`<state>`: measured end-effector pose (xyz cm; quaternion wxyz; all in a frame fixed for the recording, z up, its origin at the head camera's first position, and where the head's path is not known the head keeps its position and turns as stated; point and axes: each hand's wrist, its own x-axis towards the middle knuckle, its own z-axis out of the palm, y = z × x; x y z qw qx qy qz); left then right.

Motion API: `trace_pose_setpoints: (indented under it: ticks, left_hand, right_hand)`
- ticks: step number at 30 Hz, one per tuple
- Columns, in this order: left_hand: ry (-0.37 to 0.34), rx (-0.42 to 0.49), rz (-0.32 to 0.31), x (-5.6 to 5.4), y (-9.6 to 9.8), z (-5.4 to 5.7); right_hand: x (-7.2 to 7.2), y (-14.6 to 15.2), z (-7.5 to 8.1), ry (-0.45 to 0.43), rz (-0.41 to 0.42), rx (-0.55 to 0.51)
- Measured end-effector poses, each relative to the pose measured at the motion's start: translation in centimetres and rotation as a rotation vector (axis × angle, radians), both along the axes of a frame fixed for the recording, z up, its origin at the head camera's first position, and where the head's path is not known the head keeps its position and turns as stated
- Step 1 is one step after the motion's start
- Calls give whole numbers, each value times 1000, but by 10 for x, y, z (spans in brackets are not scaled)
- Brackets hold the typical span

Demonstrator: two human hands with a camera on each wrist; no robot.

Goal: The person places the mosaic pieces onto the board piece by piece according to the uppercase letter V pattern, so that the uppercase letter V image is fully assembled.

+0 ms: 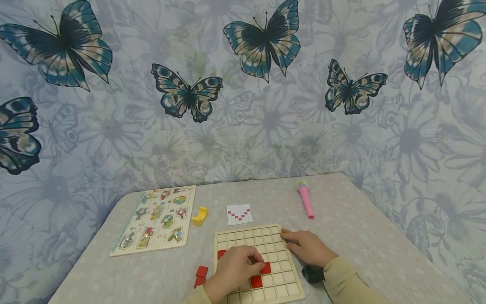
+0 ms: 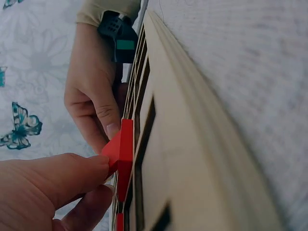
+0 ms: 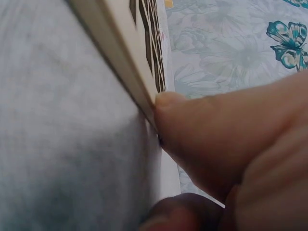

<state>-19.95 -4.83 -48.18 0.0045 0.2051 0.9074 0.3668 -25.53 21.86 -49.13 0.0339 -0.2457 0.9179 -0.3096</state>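
Observation:
My left hand (image 1: 237, 266) is over a wooden grid board (image 1: 282, 291). Its thumb and fingertips pinch a red square tile (image 1: 267, 267), which looks tilted in the left wrist view. Another red tile (image 1: 256, 281) lies in a cell just nearer me, and a third red tile (image 1: 222, 254) shows partly at the board's left side behind the hand. My right hand (image 1: 309, 248) rests its fingers against the board's right edge near the far corner; the right wrist view shows the thumb (image 3: 192, 125) touching that edge. The left hand hides several cells.
Two loose red tiles (image 1: 202, 271) lie left of the board. Beyond it is a small card (image 1: 239, 214) with a V of red squares. A yellow block (image 1: 200, 216) and a picture puzzle board (image 1: 159, 219) lie at left, a pink toy microphone (image 1: 305, 200) at back right.

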Motion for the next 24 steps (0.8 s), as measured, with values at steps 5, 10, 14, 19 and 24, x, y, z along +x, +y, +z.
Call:
trace_pose_setpoints:
  ticks: [5,10,14,19,24]
  left_hand:
    - [34,-35,7,0,2,-1]
    - [41,-42,-1,0,2,-2]
    - [24,-49,8,-2,2,-2]
    - [1,-6,31,1,-2,13]
    - [-28,31,20,6,-31,44]
  right_hand:
    - [1,2,-1,-3,4,-15]
    - [1,2,0,-1,2,-8]
    - [1,1,2,-2,4,-7]
    - [2,2,3,-7,-2,-7]
    - [3,3,5,-11,15,-13]
